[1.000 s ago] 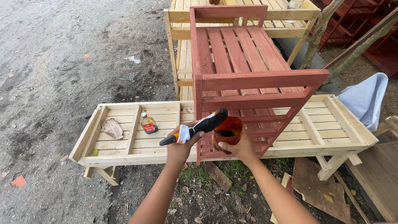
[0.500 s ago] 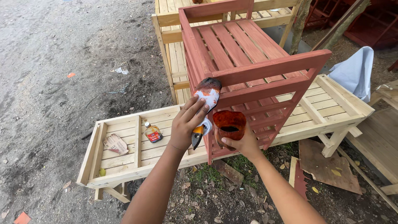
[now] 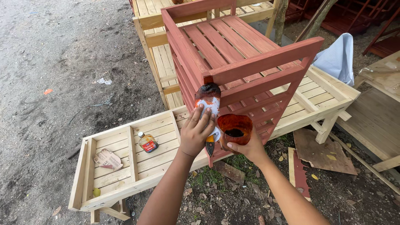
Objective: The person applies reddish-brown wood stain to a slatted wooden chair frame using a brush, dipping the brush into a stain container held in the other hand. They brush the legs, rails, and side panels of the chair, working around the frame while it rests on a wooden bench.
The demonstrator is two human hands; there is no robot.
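Brush is pressing against the red slatted frame's corner post, left hand wrapped closed around its handle. Right hand is cupping a cut-off cup of stain, fingers closed under it; tilting it risks spilling onto the bare wooden frame below.
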